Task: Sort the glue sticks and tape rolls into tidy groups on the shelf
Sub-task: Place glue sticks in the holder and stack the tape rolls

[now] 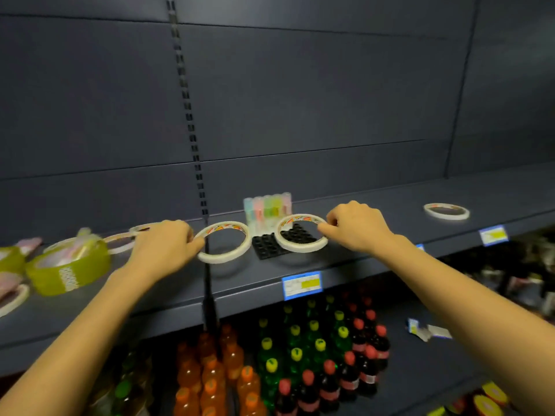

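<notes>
Fingers (323, 227) clamped: left hand (163, 247) on one white tape roll (224, 258), right hand (357, 226) on second roll (300, 249); third roll (446, 217) lies apart, right.

One view only, from a wide-angle camera worn on the head. We look forward and slightly down at a dark shelf (399, 213), close enough that the arms reach it. Both forearms enter from the bottom corners. The left hand (163, 246), gripping the left tape roll (223, 259), and the right hand (357, 228), pinching the right tape roll (300, 248), sit near mid-frame. The back panel (300, 100) fills the upper half. Below the shelf's front edge we see down onto bottles (300, 355) on the lower level. Straight edges bow outward; the far left and right are blurred.
</notes>
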The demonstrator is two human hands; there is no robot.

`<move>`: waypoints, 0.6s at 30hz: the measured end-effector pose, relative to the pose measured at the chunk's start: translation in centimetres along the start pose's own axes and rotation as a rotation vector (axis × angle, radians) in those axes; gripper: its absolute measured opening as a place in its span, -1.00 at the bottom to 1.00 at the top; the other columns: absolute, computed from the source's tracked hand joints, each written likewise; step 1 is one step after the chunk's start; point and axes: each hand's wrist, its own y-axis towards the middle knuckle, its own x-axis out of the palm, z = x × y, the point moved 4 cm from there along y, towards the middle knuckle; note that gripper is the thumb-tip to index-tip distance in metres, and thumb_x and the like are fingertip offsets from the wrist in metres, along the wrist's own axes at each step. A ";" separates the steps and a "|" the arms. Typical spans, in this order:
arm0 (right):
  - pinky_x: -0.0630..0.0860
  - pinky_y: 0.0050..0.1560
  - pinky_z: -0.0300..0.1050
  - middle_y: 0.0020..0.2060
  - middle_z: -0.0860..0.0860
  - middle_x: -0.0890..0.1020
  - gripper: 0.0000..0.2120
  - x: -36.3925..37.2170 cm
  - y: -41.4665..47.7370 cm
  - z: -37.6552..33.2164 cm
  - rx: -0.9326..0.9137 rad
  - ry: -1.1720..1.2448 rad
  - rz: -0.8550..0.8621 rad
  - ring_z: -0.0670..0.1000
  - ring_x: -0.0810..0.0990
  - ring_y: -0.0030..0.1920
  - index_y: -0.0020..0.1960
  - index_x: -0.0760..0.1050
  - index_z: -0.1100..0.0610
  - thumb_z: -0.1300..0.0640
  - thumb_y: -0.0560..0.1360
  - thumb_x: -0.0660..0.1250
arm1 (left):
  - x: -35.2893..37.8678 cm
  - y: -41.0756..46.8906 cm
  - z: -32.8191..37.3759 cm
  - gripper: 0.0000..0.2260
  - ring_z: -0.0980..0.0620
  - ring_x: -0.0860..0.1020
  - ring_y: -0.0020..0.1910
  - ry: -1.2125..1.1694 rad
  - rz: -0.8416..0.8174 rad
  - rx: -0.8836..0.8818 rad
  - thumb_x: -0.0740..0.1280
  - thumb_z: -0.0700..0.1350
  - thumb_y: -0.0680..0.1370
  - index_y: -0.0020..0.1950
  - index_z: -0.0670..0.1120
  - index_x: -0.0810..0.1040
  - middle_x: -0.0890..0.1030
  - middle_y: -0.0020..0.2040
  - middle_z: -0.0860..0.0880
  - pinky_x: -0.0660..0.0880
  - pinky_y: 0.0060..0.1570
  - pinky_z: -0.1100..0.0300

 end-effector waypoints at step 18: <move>0.29 -0.38 -0.17 -0.35 0.06 0.53 -0.62 -7.1 -8.4 33.8 0.286 -0.187 -0.017 0.11 0.49 -0.28 -0.22 0.59 0.15 -0.11 0.51 0.20 | 4.7 4.7 35.7 -0.64 -0.07 0.39 -0.36 -0.173 -0.017 0.212 0.19 0.04 0.53 -0.43 -0.07 0.31 0.37 -0.44 0.01 0.17 -0.44 0.21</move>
